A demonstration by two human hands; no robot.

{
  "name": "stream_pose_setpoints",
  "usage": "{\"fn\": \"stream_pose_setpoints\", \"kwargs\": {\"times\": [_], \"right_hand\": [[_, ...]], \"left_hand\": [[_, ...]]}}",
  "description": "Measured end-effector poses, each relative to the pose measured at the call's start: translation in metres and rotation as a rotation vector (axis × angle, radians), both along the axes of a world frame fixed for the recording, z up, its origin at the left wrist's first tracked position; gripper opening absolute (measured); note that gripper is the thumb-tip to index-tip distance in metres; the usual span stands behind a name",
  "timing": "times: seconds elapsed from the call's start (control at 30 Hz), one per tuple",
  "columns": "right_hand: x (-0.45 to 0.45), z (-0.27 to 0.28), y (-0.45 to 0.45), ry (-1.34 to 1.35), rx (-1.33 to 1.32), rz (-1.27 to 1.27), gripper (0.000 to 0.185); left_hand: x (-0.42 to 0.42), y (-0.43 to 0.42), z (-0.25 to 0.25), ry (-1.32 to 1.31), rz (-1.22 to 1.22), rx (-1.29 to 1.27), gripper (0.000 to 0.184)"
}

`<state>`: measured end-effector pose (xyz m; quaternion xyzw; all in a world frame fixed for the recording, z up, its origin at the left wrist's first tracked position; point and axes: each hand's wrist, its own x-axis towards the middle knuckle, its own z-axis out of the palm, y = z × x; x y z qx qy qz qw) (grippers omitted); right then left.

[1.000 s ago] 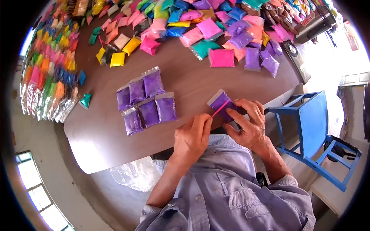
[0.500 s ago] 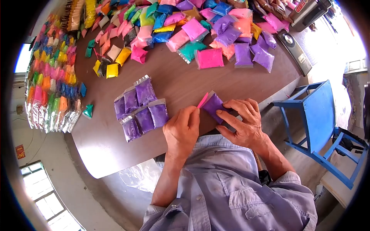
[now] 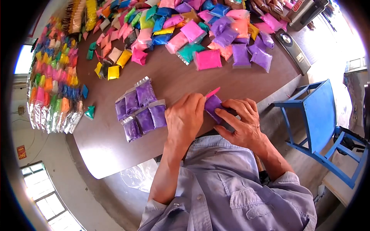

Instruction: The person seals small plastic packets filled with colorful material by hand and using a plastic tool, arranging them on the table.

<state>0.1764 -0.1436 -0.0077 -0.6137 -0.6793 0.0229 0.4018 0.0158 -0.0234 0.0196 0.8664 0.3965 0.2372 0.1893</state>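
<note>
My left hand (image 3: 186, 115) is closed around a slim pink plastic knife-like tool (image 3: 213, 92), whose blade pokes out over the top edge of a purple packet (image 3: 213, 107). My right hand (image 3: 243, 122) grips that packet from its right side, thumb and fingers pressing on the surface. Just left of my left hand lies a group of several filled purple packets (image 3: 145, 118) in clear bags, set in two rows. The handle end of the pink tool is hidden inside my left fist.
A pile of colourful packets (image 3: 208, 57) spreads along the table's (image 3: 115, 152) far side. Packed strips of small bags (image 3: 50, 82) hang at the left edge. A scale-like metal device (image 3: 293, 52) lies far right. A blue stool (image 3: 317, 115) stands right of the table.
My left hand has moved up and slightly right, and the pink tool now slants across the packet's top edge. My right hand stays almost in place on the packet.
</note>
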Motion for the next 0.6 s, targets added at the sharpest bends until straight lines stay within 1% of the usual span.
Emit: {"fn": "stream_pose_setpoints", "kwargs": {"times": [0.03,0.1,0.13,0.2,0.23,0.33,0.37,0.47,0.6], "right_hand": [[0.000,0.000,-0.001,-0.005,-0.016,0.003,0.055],[0.001,0.002,-0.002,-0.002,-0.023,0.005,0.052],[0.002,0.004,-0.002,0.000,-0.029,0.009,0.049],[0.003,0.005,-0.001,0.010,-0.031,0.019,0.049],[0.003,0.006,0.000,0.020,-0.029,0.031,0.048],[0.004,0.004,0.002,0.007,-0.004,0.029,0.047],[0.004,0.003,0.002,0.005,-0.008,0.032,0.047],[0.003,0.004,0.001,-0.028,-0.023,0.037,0.048],[0.001,0.003,0.002,-0.041,-0.002,0.013,0.050]], "left_hand": [[-0.001,0.000,-0.001,0.000,-0.001,-0.001,0.009],[-0.003,0.000,-0.002,-0.013,0.069,0.002,0.007],[-0.004,-0.002,0.001,-0.014,0.068,-0.001,0.007],[-0.008,-0.013,0.014,-0.140,0.036,-0.075,0.005],[-0.010,-0.021,0.018,-0.159,0.042,-0.106,0.006],[-0.018,-0.039,0.006,-0.212,0.005,-0.136,0.007],[-0.026,-0.040,-0.010,-0.163,0.061,-0.056,0.008],[-0.025,-0.035,-0.011,-0.133,0.135,-0.050,0.008],[-0.023,-0.033,-0.007,-0.159,0.146,-0.024,0.008]]}}
